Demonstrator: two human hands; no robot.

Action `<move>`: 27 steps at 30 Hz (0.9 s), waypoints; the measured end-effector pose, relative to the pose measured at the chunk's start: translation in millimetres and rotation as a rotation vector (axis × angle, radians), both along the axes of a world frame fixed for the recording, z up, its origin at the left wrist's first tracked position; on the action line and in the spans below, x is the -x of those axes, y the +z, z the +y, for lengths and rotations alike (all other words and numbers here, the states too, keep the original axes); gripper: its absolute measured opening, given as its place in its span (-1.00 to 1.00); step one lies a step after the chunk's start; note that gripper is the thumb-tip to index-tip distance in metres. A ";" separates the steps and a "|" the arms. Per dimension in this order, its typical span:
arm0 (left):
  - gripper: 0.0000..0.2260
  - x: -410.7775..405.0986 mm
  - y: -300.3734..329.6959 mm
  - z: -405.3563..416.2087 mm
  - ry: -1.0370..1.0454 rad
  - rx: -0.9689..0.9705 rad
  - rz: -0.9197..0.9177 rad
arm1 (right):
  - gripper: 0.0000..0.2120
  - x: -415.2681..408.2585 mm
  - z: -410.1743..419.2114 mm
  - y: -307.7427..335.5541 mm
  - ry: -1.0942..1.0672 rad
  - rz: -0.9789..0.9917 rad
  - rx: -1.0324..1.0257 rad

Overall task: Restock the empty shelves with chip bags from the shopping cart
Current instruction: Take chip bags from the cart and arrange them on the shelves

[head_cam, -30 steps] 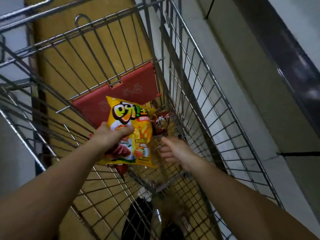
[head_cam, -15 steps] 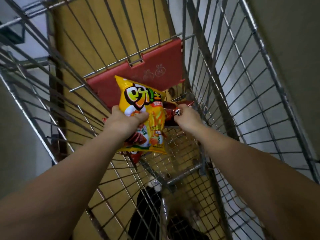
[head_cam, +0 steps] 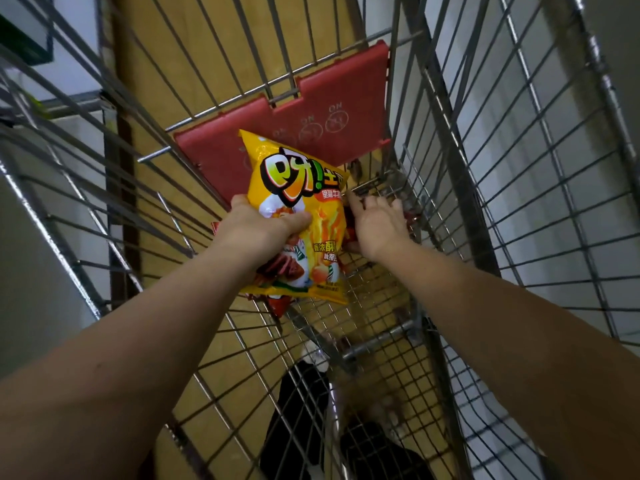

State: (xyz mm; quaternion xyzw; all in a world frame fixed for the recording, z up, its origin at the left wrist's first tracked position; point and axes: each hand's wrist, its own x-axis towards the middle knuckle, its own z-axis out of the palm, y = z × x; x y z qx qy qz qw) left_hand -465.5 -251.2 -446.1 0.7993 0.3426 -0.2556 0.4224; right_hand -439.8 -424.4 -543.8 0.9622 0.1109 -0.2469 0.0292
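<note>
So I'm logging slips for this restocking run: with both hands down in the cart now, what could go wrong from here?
1. The left hand grips the yellow chip bag at mid-body; squeezing could crush the chips.
2. The right hand reaches for a dark red bag wedged in the shopping cart corner; pulling might snag it on the wire.
3. A red bag behind the yellow one looks loosely held and may drop.

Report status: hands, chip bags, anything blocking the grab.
Left hand grips yellow chip bag. Right hand down on red bag at cart floor, grip unclear. Nothing in the way.
</note>
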 end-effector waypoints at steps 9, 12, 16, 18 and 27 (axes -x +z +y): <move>-0.19 4.7 15.8 -3.5 -0.090 0.003 0.058 | -0.33 37.8 -7.4 7.5 -0.180 -0.021 -0.170; -0.22 4.7 29.8 -4.2 -0.162 0.022 0.090 | -0.31 49.3 -25.8 8.1 -0.189 -0.042 -0.205; -0.11 0.8 46.7 -1.6 -0.217 0.047 0.116 | -0.38 81.4 -61.4 18.0 -0.126 -0.042 -0.199; -0.07 2.8 48.1 -3.1 -0.236 0.014 0.112 | -0.39 101.6 -78.6 20.1 -0.071 0.062 -0.172; -0.11 24.6 8.0 -30.8 -0.386 -0.105 0.127 | -0.62 162.6 -92.6 12.8 -0.498 0.254 -0.396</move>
